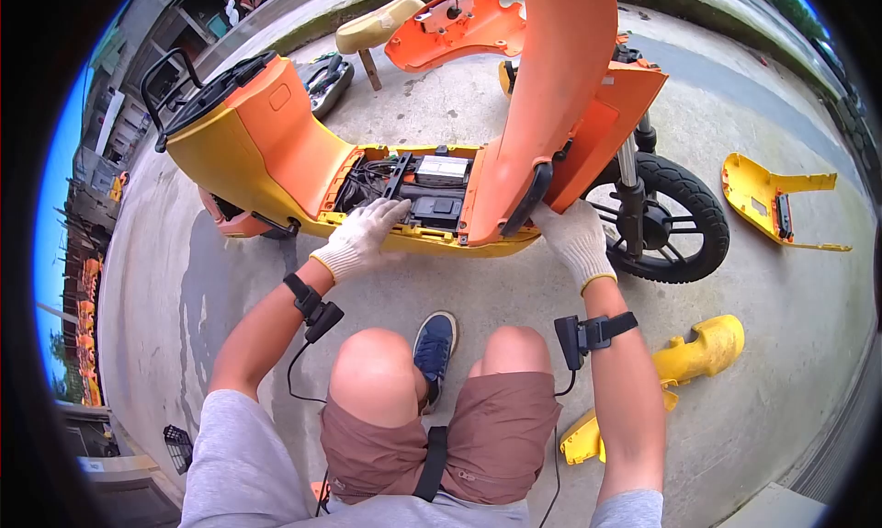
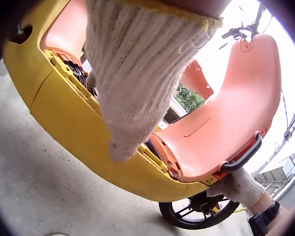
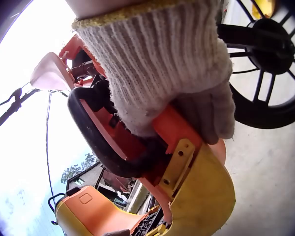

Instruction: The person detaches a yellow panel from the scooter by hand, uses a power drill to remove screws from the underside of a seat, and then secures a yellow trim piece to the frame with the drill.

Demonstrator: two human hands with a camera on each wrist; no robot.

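Observation:
An orange and yellow electric scooter (image 1: pixel 248 137) stands across the head view, its floor cover off and a battery bay (image 1: pixel 441 193) with cables exposed. My gloved left hand (image 1: pixel 363 234) rests at the bay's near edge, fingers extended over the yellow side rail (image 2: pixel 78 132). At the front, my gloved right hand (image 1: pixel 574 243) grips the lower edge of the orange front panel (image 3: pixel 174 128), thumb on one side and fingers on the other. Close beside that hand is a black curved bar (image 3: pixel 101 140). Part of the right fingers is hidden behind the panel.
The black front wheel (image 1: pixel 675 217) is right of my right hand. Yellow body panels (image 1: pixel 703 349) lie on the concrete, with another yellow piece (image 1: pixel 744 193) farther right. Behind the scooter are a tan seat (image 1: pixel 378 24) and an orange shell (image 1: pixel 459 27).

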